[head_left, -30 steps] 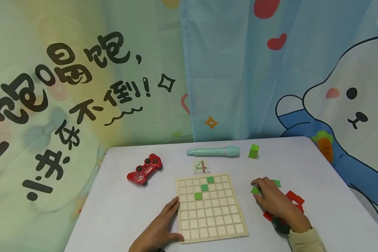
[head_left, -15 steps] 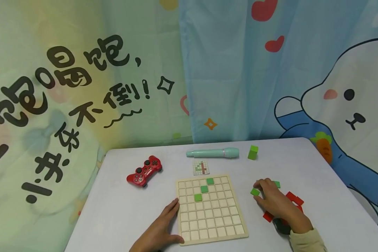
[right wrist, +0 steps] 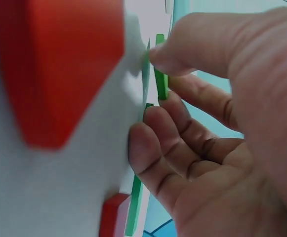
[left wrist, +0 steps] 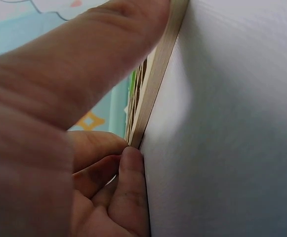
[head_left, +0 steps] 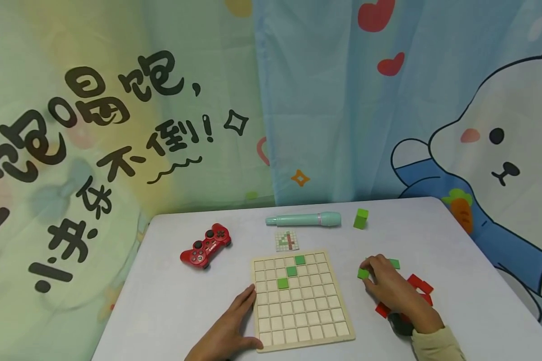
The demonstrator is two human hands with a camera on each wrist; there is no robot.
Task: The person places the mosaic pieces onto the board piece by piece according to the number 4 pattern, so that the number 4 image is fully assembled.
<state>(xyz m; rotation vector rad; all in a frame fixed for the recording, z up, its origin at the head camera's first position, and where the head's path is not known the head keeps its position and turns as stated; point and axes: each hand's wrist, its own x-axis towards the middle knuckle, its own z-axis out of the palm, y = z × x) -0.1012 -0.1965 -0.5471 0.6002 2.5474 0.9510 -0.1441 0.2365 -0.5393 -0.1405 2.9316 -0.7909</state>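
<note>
My left hand [head_left: 226,326] rests along the left edge of a wooden grid board [head_left: 350,321], its thumb at the near corner and its fingers farther up the side. Three green tiles lie in the board's squares in a diagonal: a far one [head_left: 300,259], a middle one [head_left: 291,271] and a near one [head_left: 282,283]. Right of the board, my right hand [head_left: 395,291] pinches a green tile [head_left: 363,273] between thumb and index finger. In the right wrist view this tile [right wrist: 160,79] stands slightly off the white surface. Another green tile [head_left: 395,263] lies just beyond the hand.
Several red tiles [head_left: 421,284] lie around and partly under the right wrist. Behind the board are a small pattern card [head_left: 286,241], a teal stick-shaped object [head_left: 302,219] and green blocks [head_left: 361,219]. A red game controller [head_left: 206,246] sits at the left.
The right hand keeps its pinch on the green tile and has risen very slightly. The left hand stays at the board's edge. The head view has shifted a little.
</note>
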